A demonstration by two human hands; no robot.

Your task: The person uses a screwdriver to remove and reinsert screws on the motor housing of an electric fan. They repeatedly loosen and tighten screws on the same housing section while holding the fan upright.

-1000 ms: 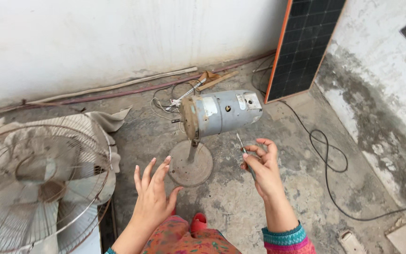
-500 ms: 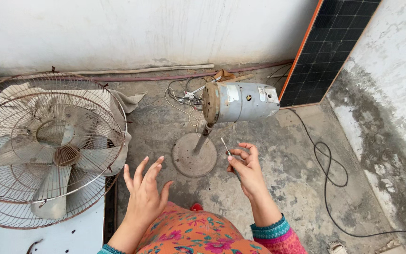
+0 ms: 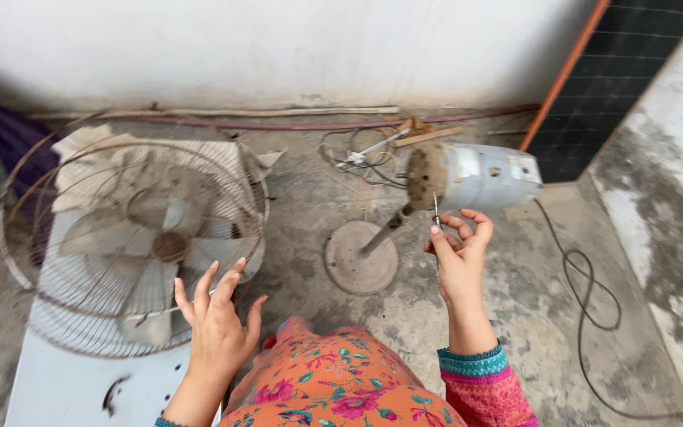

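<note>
My right hand [image 3: 460,249] pinches a thin metal screw or pin [image 3: 435,210] upright between thumb and fingers, just below the grey fan motor [image 3: 480,176]. The motor sits tilted on a short pole above its round base [image 3: 360,257] on the concrete floor. My left hand [image 3: 216,320] hovers with fingers spread and nothing in it, next to the wire fan guard [image 3: 132,237] that lies on a white surface with the blades [image 3: 164,249] inside.
A black cable [image 3: 590,292] loops over the floor at the right. A dark panel with an orange edge [image 3: 594,71] leans against the wall at the back right. Loose wires and wooden bits [image 3: 369,154] lie behind the motor. My knee in floral cloth [image 3: 341,387] is below.
The view has swung left, bringing the fan guard into full view. My right hand has risen with the pin closer to the motor. My left hand stays spread, drifting toward the guard.
</note>
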